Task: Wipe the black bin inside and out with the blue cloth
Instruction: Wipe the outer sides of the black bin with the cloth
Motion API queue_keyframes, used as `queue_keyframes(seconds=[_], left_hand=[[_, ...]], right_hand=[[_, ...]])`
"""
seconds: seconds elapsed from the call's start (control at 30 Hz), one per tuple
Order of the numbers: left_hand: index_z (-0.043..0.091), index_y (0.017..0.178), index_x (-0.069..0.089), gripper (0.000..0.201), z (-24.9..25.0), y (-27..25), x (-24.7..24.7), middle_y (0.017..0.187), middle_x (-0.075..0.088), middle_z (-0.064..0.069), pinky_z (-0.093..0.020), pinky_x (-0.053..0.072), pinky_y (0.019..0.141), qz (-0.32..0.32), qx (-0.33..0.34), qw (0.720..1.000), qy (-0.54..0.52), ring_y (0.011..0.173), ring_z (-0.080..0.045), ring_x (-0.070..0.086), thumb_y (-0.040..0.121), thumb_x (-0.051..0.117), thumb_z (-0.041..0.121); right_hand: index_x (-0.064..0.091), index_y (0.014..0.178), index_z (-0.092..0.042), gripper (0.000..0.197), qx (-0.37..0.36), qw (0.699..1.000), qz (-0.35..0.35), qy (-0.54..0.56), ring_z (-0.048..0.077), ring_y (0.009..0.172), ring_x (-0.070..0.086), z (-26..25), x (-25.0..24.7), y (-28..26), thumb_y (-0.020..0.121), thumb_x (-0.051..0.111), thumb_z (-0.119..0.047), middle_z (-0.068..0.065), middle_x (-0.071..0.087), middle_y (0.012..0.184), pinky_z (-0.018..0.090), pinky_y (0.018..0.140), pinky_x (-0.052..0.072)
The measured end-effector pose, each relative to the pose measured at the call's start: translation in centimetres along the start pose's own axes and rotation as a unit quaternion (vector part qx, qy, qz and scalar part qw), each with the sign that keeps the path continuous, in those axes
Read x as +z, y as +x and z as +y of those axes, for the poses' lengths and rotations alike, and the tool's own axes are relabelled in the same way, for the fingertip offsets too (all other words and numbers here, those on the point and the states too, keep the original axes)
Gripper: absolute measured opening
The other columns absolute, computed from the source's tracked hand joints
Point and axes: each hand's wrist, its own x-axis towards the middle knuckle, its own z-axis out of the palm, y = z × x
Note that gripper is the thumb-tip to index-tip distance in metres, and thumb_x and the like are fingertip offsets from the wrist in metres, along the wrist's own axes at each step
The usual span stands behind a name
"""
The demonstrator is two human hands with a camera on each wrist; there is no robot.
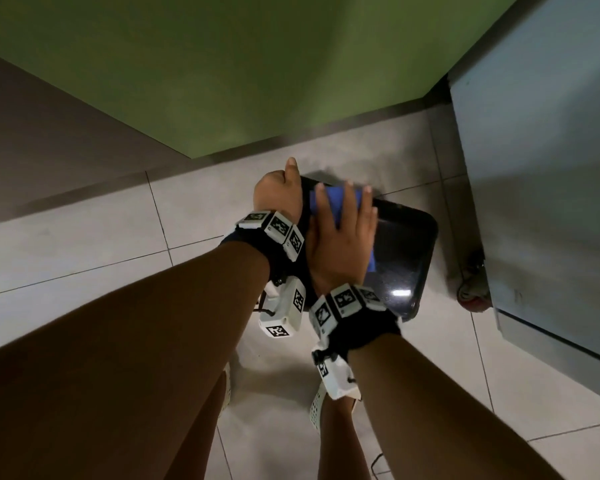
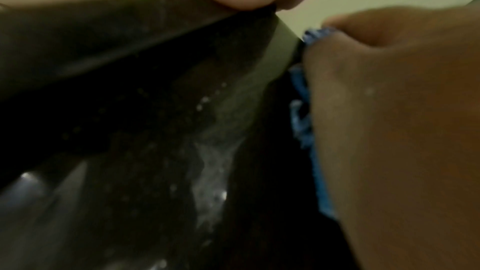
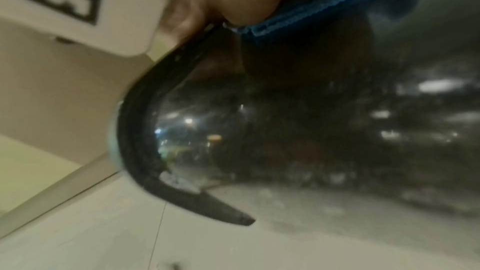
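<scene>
A glossy black bin (image 1: 406, 258) lies on the tiled floor, an outer wall facing up. My left hand (image 1: 281, 192) grips its rim at the far left corner, thumb pointing up. My right hand (image 1: 343, 233) lies flat on the bin's wall with straight, spread fingers and presses the blue cloth (image 1: 340, 199) against it. In the left wrist view the wet bin (image 2: 130, 110) fills the frame, with the cloth's edge (image 2: 303, 110) under my right hand (image 2: 402, 130). In the right wrist view the cloth (image 3: 298, 13) sits under my palm above the bin's curved rim (image 3: 135, 130).
A grey cabinet (image 1: 551, 168) on a reddish caster (image 1: 471, 296) stands close to the bin's right side. A green wall (image 1: 222, 81) is behind the bin and a brown panel (image 1: 49, 150) to the left. My feet in white perforated shoes (image 1: 317, 410) are below the bin.
</scene>
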Motion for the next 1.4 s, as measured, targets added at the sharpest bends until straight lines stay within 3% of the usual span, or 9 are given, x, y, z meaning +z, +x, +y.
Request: queue_keyframes(seconds=[0.17,0.33,0.5,0.77,1.0,1.13,1.2,1.33,1.4], left_hand=[[-0.005,0.086,0.064,0.055,0.0,0.1,0.1,0.096,0.064,-0.027,-0.033,0.042,0.079,-0.003,0.001,1.000,0.002,0.095,-0.035,0.058,0.099,0.032,0.038],[0.011,0.052,0.035,0.054,-0.1,0.4,0.1,0.058,0.041,-0.006,-0.028,0.031,0.067,0.000,0.003,1.000,0.021,0.076,-0.027,0.046,0.099,0.031,0.038],[0.010,0.049,0.028,0.057,0.2,0.1,-0.1,0.053,0.034,-0.004,-0.037,0.037,0.068,-0.005,0.004,1.000,0.004,0.070,-0.027,0.041,0.099,0.032,0.038],[0.015,0.081,0.055,0.041,-0.7,-2.7,-2.1,0.084,0.056,-0.007,-0.025,0.038,0.077,-0.061,-0.006,0.990,-0.125,0.078,-0.020,0.051,0.095,0.036,0.048],[0.017,0.088,0.060,0.039,-0.6,-5.9,-3.9,0.080,0.058,0.009,0.006,0.039,0.055,-0.113,0.033,0.978,-0.174,0.074,0.003,0.054,0.099,0.030,0.039],[0.000,0.102,0.059,0.049,-1.7,-6.2,-4.3,0.091,0.062,-0.004,-0.019,0.050,0.083,-0.136,0.012,0.973,-0.187,0.087,-0.012,0.059,0.098,0.033,0.042],[0.011,0.100,0.063,0.050,-1.9,-5.8,-4.7,0.102,0.065,-0.004,-0.039,0.046,0.096,-0.178,-0.046,0.966,-0.180,0.100,-0.019,0.060,0.094,0.035,0.051],[0.028,0.090,0.062,0.058,0.0,-4.8,-6.2,0.100,0.068,-0.003,-0.039,0.047,0.092,-0.226,-0.124,0.953,-0.158,0.100,-0.024,0.062,0.085,0.024,0.072],[0.017,0.112,0.062,0.076,1.0,-4.0,-5.8,0.123,0.061,-0.012,-0.040,0.040,0.103,-0.210,-0.119,0.967,-0.082,0.112,-0.029,0.057,0.085,0.018,0.073]], right_hand=[[0.038,0.134,-0.023,0.046,-0.050,0.999,-0.015,-0.014,0.046,0.131,0.033,2.9,-0.7,-0.1,0.091,0.038,-0.039,0.022,0.044,0.139,0.054,0.106,0.019],[0.040,0.139,-0.023,0.048,0.236,0.972,0.008,0.007,0.044,0.134,0.029,7.5,-2.2,0.5,0.094,0.034,-0.038,0.023,0.036,0.144,0.055,0.108,0.027],[0.029,0.143,-0.021,0.047,0.463,0.870,-0.055,0.159,0.040,0.121,0.044,10.7,-3.9,1.6,0.099,0.027,-0.037,0.020,0.041,0.139,0.047,0.095,0.039],[0.032,0.143,-0.021,0.044,0.424,0.880,0.003,0.213,0.037,0.124,0.045,9.4,-6.2,-0.7,0.100,0.033,-0.031,0.017,0.044,0.140,0.042,0.099,0.040],[0.030,0.144,-0.019,0.045,0.351,0.915,0.042,0.192,0.032,0.127,0.041,8.2,-9.0,-0.3,0.100,0.036,-0.027,0.015,0.035,0.144,0.034,0.102,0.035],[0.032,0.143,-0.019,0.045,0.318,0.931,0.030,0.174,0.032,0.128,0.040,7.9,-8.6,-0.3,0.099,0.039,-0.027,0.016,0.033,0.145,0.036,0.103,0.036],[0.034,0.142,-0.020,0.045,0.314,0.934,0.030,0.169,0.033,0.129,0.040,7.9,-8.0,-0.7,0.098,0.040,-0.026,0.017,0.031,0.146,0.040,0.104,0.037],[0.037,0.141,-0.020,0.044,0.303,0.938,0.041,0.163,0.036,0.127,0.042,8.0,-7.0,-2.0,0.098,0.042,-0.026,0.018,0.031,0.146,0.044,0.102,0.042],[0.039,0.139,-0.018,0.043,0.295,0.941,0.046,0.161,0.037,0.124,0.044,8.1,-6.7,-2.6,0.098,0.043,-0.026,0.019,0.032,0.145,0.046,0.099,0.045]])
